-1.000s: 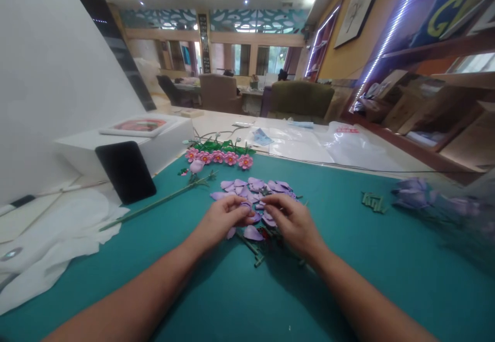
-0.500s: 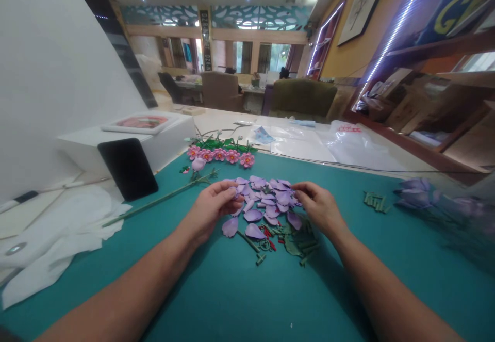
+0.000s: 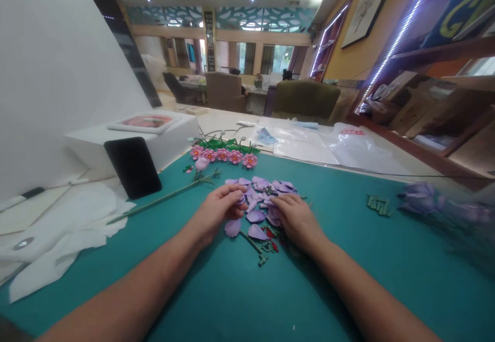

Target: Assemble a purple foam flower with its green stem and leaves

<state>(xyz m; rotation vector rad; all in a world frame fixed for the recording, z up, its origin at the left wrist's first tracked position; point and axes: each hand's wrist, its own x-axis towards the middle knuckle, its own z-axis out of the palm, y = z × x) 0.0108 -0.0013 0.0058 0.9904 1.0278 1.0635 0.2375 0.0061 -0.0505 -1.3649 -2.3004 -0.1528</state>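
Note:
A loose pile of purple flower petals [image 3: 256, 216] lies on the green mat [image 3: 240, 300] between my two hands. My left hand [image 3: 222, 209] is closed in a pinch at the pile's left side, with a small purple petal [image 3: 241, 198] between thumb and fingers. Over the right part of the pile, my right hand [image 3: 297, 221] has its fingertips together down among the petals; whatever they grip is hidden. Just nearer to me are small red pieces [image 3: 272, 239] and a green stem piece [image 3: 251, 242]. My right hand covers most of the green leaf parts there.
Pink flowers [image 3: 222, 155] and a long green stem with a lilac bud [image 3: 166, 195] lie behind and left. A black phone [image 3: 133, 167] leans on a white box [image 3: 174, 134]. To the right are short green pieces [image 3: 379, 205] and purple flowers [image 3: 419, 197]. White tissue [image 3: 73, 228] lies left.
My right hand has moved left and inward from the pile's right edge, onto the petals and over the green parts. My left hand keeps its pinch in nearly the same place.

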